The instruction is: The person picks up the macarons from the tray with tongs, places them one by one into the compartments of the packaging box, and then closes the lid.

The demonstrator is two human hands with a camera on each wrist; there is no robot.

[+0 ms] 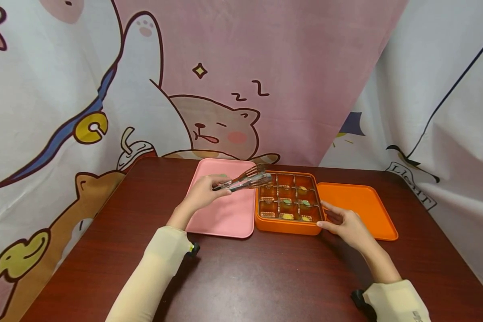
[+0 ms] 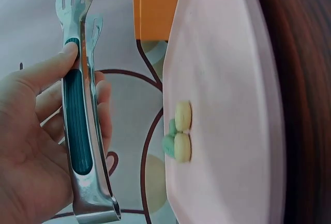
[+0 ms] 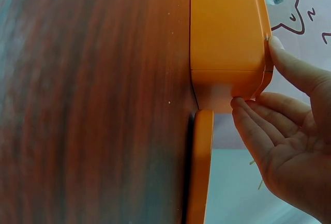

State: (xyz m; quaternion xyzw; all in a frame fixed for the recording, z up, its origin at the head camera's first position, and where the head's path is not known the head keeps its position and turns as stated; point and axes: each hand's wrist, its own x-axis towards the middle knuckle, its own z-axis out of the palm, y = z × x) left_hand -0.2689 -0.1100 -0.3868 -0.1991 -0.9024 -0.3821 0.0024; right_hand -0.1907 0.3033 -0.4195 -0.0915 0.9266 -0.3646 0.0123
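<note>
My left hand (image 1: 204, 192) holds metal serving tongs (image 2: 80, 115) with dark green grips, thumb on one arm and fingers behind the other. The slotted tips reach over the left rear of an orange box (image 1: 287, 227), and I see nothing between them. My right hand (image 1: 348, 226) holds the box's front right corner, thumb at the rim and fingertips against the side wall. Inside the box, a clear divided insert (image 1: 268, 198) has small yellow and green pieces in several compartments. Small yellow macaron-like pieces (image 2: 183, 147) and green ones (image 2: 169, 145) lie on the pink tray (image 1: 225, 219).
An orange lid (image 1: 358, 210) lies flat on the dark wood table (image 1: 241, 277), to the right of the box. The pink tray stands against the box's left side. A curtain with cartoon prints (image 1: 290, 80) hangs behind the table.
</note>
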